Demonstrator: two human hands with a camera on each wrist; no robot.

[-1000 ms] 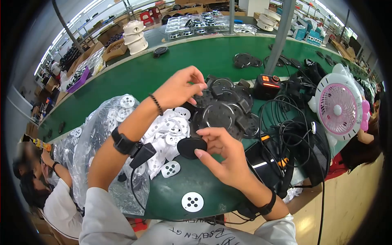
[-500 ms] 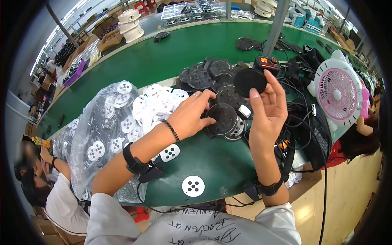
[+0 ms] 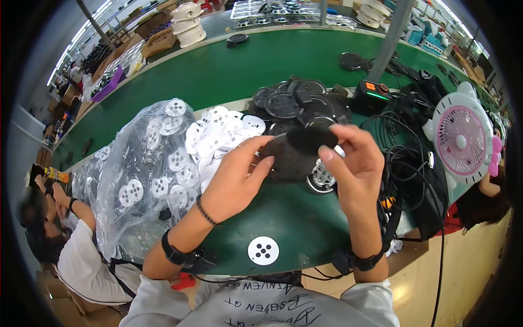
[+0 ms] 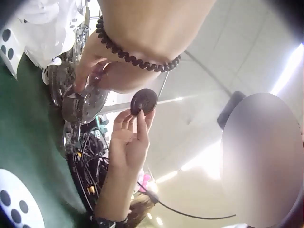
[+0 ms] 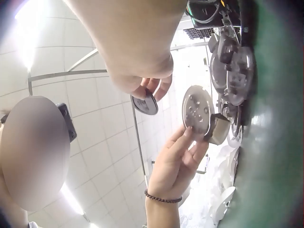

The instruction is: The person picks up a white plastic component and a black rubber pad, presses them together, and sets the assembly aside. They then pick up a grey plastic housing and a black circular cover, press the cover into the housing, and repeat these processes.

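Note:
My left hand (image 3: 237, 177) grips a round dark plastic housing (image 3: 286, 168) between thumb and fingers. In the right wrist view that housing (image 5: 196, 111) shows small raised studs and a block at one side. My right hand (image 3: 357, 169) pinches a thin black round disc (image 3: 311, 140) by its edge. The disc overlaps the housing in the head view, but the right wrist view shows the two apart. Behind both hands lies a pile of similar dark housings (image 3: 283, 103). Close by the right fingers, a part with a white face and dark holes (image 3: 321, 179) rests on the table.
White discs with holes (image 3: 223, 131) are heaped left of the dark pile, beside a clear plastic bag (image 3: 117, 191) of more. One white disc (image 3: 263, 250) lies near the front edge. To the right are tangled cables (image 3: 406, 147), a small black camera (image 3: 372, 97) and a fan (image 3: 460, 139).
My left hand moved to the dark pile and picked up a housing, now raised before me. My right hand carried the black disc up to the right, then back left towards the housing.

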